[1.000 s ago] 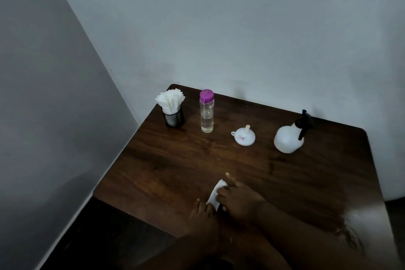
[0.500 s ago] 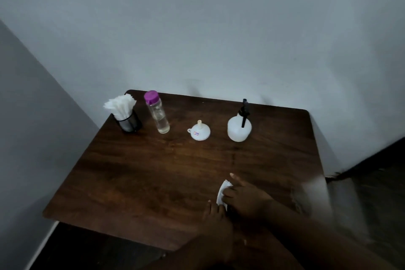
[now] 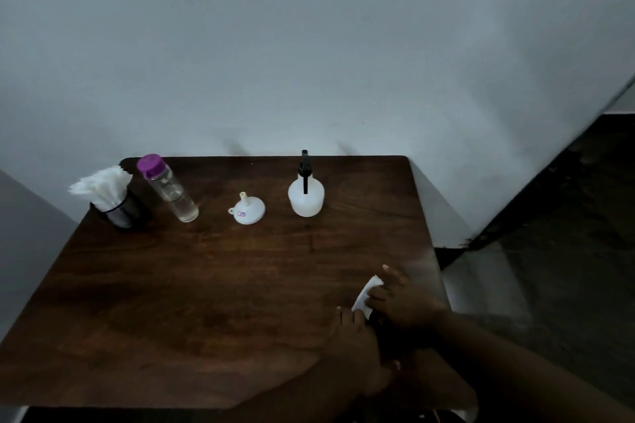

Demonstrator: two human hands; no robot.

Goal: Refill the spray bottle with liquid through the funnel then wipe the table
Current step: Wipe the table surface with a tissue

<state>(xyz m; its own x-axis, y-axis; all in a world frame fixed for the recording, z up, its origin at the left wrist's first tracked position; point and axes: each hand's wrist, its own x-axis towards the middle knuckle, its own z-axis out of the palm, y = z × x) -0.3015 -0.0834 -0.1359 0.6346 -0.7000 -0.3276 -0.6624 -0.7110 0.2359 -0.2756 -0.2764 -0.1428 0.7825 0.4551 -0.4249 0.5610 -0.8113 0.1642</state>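
A white spray bottle (image 3: 305, 197) with a black trigger head stands at the back of the dark wooden table (image 3: 192, 285). Left of it a small white funnel (image 3: 247, 211) rests upside down, spout up. Further left stands a clear bottle (image 3: 170, 191) with a purple cap, partly filled with liquid. My right hand (image 3: 402, 302) presses a folded white tissue (image 3: 366, 294) flat on the table near its right edge. My left hand (image 3: 357, 343) lies flat just below and left of the tissue, fingertips by its edge.
A black holder (image 3: 120, 211) full of white tissues (image 3: 101, 184) stands at the back left corner. Grey walls close off the back and left sides. Past the table's right edge (image 3: 436, 251) the dark floor (image 3: 567, 251) drops away.
Both hands and the tissue have slid rightward across the table, from the front middle to near the right edge. My view has swung so more of the table shows.
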